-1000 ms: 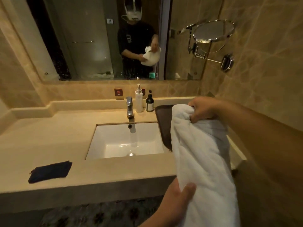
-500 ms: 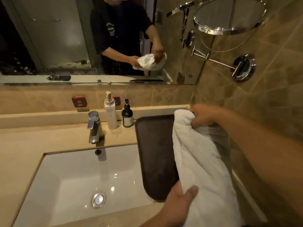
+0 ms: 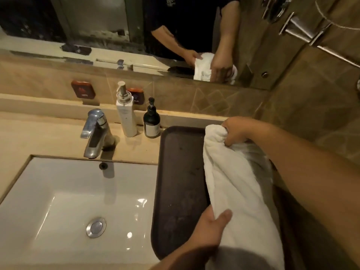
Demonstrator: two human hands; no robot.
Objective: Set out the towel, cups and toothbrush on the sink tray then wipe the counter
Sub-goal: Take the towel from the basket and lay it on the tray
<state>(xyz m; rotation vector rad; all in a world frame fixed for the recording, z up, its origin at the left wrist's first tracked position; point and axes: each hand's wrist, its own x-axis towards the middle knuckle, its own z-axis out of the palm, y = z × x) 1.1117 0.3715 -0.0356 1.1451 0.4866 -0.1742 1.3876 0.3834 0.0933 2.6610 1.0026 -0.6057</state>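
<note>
A white towel (image 3: 239, 191) stretches lengthwise over the right half of the dark brown tray (image 3: 179, 182), which lies on the counter right of the sink. My right hand (image 3: 236, 131) grips the towel's far end near the back wall. My left hand (image 3: 209, 228) grips its near edge, thumb on top. The towel hides the tray's right side. No cups or toothbrush are in view.
A white sink basin (image 3: 78, 207) with a chrome faucet (image 3: 94, 133) fills the left. A tall white pump bottle (image 3: 125, 114) and a small dark pump bottle (image 3: 152, 121) stand behind the tray. The mirror (image 3: 136, 26) and a tiled wall (image 3: 311, 94) close off the back and right.
The view has moved closer and down over the tray. Both hands have carried the towel lower over the tray's right side, still gripping its two ends.
</note>
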